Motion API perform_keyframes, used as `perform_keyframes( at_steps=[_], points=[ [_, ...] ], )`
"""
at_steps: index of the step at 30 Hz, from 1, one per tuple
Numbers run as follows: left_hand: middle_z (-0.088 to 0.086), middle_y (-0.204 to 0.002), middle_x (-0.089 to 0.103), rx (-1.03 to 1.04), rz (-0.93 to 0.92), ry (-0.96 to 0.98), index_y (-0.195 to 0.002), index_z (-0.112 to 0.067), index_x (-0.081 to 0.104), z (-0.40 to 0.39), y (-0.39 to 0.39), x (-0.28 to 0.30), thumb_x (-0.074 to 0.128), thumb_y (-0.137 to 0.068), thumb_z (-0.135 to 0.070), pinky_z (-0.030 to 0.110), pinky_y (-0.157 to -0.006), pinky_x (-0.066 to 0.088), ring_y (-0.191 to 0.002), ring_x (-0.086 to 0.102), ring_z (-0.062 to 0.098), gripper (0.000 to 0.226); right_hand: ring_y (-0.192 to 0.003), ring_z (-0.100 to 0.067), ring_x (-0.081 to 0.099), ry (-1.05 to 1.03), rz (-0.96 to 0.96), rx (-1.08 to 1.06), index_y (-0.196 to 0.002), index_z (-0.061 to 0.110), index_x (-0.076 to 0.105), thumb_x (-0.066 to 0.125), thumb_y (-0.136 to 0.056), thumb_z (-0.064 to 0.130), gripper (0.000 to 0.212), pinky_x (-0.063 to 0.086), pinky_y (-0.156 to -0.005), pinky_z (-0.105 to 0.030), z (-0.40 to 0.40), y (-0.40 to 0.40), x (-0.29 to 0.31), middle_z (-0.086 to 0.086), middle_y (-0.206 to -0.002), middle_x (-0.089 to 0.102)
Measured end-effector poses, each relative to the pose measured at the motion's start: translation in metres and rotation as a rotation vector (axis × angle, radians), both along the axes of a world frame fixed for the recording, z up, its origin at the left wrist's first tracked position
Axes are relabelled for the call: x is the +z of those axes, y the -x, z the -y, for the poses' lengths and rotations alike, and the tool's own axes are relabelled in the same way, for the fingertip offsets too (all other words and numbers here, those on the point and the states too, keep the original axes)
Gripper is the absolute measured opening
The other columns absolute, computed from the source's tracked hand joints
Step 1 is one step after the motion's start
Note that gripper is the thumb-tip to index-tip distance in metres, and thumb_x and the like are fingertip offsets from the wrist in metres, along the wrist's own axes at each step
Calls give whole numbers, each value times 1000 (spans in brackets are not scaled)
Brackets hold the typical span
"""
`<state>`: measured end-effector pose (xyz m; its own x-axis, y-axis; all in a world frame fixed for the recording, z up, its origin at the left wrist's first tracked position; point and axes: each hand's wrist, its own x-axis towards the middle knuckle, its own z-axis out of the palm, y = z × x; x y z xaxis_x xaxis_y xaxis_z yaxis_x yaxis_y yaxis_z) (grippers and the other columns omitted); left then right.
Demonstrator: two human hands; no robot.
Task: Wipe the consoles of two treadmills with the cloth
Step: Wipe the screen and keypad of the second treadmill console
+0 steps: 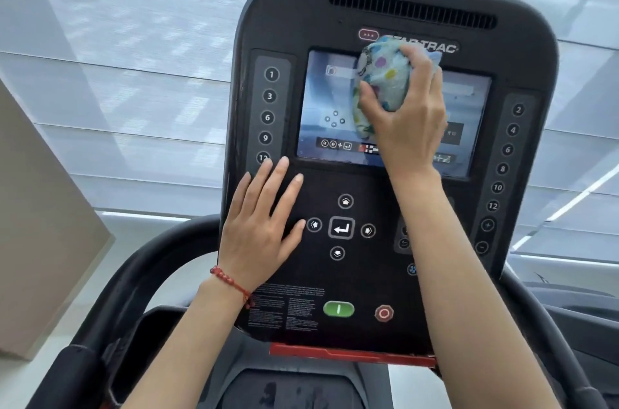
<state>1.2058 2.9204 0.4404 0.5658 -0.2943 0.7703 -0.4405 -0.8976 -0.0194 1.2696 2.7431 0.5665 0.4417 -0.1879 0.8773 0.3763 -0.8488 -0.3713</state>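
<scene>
A black treadmill console (pixel 301 23) fills the middle of the head view, with a lit screen (pixel 325 100) and rows of numbered buttons at both sides. My right hand (pixel 407 113) grips a bunched pale cloth with coloured dots (pixel 382 73) and presses it against the upper middle of the screen. My left hand (pixel 261 227) lies flat with straight fingers on the console's lower left panel, just left of the arrow keys (pixel 341 227). A red bead bracelet sits on my left wrist.
A green start button (pixel 339 309) and a red stop button (pixel 384 313) sit low on the console. Black curved handrails (pixel 134 274) run on both sides. A beige wall or column (pixel 40 224) stands at left. Window blinds (pixel 134 73) lie behind.
</scene>
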Motion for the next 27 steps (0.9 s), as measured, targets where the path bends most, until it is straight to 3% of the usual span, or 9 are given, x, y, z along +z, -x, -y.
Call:
perform_keyframes(
  at_steps=[4,6,9,14,18,22,27],
  points=[
    [17,-144,40,-4,7,4,-136,-10,42,0,-1,-2,49,-91,-32,48,-111,26,-136,29,31,51,-86,-5,50,-130,-19,-72,-115,2,56,68,-79,35,50,28,-73,7,51,12,0,-17,-106,61],
    [17,-144,39,-11,11,4,-136,-9,43,-1,-2,-3,48,-91,-32,48,-111,26,-136,30,31,51,-88,-1,47,-179,-21,-104,-115,1,56,69,-79,33,50,26,-74,9,68,18,-2,-17,-108,60],
    [18,-144,39,-11,14,-4,-136,-9,42,-2,-2,-4,48,-91,-32,48,-110,26,-136,29,31,51,-88,3,43,-237,2,-128,-114,0,55,70,-78,30,49,26,-74,8,74,21,-6,-17,-108,61],
    [17,-144,38,-5,21,8,-136,-10,42,1,-3,-6,49,-90,-31,48,-111,25,-136,29,32,51,-92,-9,50,-292,12,-131,-115,-1,53,69,-77,29,51,26,-75,8,48,20,-9,-15,-109,60],
    [17,-144,38,-14,17,3,-136,-10,43,0,-2,-5,50,-90,-30,48,-111,25,-136,29,31,51,-83,-8,50,-172,13,-63,-114,0,55,73,-76,27,50,33,-67,4,5,17,-19,-17,-102,62],
    [19,-144,39,-23,9,0,-136,-8,44,-1,0,-2,50,-91,-31,49,-110,26,-136,29,32,50,-68,-20,63,36,2,-17,-117,19,39,67,-78,37,51,46,-47,-22,-51,10,-30,-13,-93,63],
    [19,-144,38,-23,-7,-3,-135,-7,46,0,1,-1,49,-92,-30,48,-111,25,-136,29,32,50,-60,-19,62,153,53,-58,-116,21,38,62,-80,44,49,45,-39,-25,-54,7,-33,-9,-91,63]
  ],
)
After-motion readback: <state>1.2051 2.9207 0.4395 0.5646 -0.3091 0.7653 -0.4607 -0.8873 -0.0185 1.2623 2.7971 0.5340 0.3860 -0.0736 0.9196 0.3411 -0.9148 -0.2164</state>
